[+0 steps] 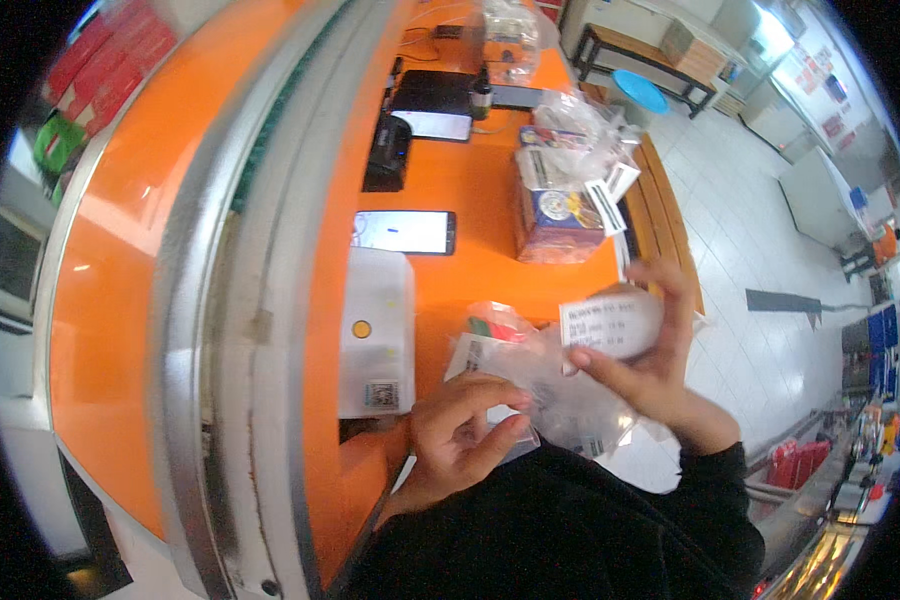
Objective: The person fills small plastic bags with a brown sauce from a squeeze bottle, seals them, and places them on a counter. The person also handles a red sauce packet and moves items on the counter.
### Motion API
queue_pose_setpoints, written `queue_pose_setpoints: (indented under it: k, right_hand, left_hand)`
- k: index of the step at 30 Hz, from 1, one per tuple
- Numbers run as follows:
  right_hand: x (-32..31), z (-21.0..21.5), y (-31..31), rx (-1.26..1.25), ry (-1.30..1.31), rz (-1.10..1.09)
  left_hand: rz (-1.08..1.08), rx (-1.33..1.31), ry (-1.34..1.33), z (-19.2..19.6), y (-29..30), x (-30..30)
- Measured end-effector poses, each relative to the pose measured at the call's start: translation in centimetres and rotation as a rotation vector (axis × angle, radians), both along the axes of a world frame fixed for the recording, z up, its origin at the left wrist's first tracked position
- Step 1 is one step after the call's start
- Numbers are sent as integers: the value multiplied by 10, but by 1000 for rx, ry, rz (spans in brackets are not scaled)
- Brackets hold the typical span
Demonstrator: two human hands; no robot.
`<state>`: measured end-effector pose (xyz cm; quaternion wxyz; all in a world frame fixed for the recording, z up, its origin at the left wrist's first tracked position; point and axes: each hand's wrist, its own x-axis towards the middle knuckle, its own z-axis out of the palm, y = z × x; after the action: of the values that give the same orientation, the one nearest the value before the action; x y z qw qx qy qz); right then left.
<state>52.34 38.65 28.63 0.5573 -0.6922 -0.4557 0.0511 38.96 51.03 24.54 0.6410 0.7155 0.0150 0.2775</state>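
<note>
Both hands' grips closed: right hand clasps white packet, left hand pinches clear bag.

- You've got bright, even daylight.
- Glare on the floor and phone.
- Heavy fisheye bending, black corners.
- Your hands look slightly soft; rim detail smears.

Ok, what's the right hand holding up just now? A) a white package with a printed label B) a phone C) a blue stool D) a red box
A: the right hand grips a white package with a printed label, above the clear bags that the left hand pinches.
</note>
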Motion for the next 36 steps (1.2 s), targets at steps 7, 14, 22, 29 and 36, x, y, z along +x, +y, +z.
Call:
queue_pose_setpoints:
  k: [7, 14, 22, 29, 36]
  right_hand:
    - [-41, -4, -18, 240, 136, -49]
    - [-48, -15, -18, 261, 99, -129]
    - [-44, -15, -10, 277, 48, -55]
    - [-45, -13, -11, 40, -197, -186]
    - [-45, -10, -17, -88, -358, -276]
  left_hand:
    - [-60, -120, -138, 8, -21, 2]
    - [-142, -136, -103, 8, -16, 1]
    - [-91, -252, -159, 9, -21, 6]
    - [-3, -174, -154, 3, -24, 6]
    - [114, 82, -138, -3, -21, 8]
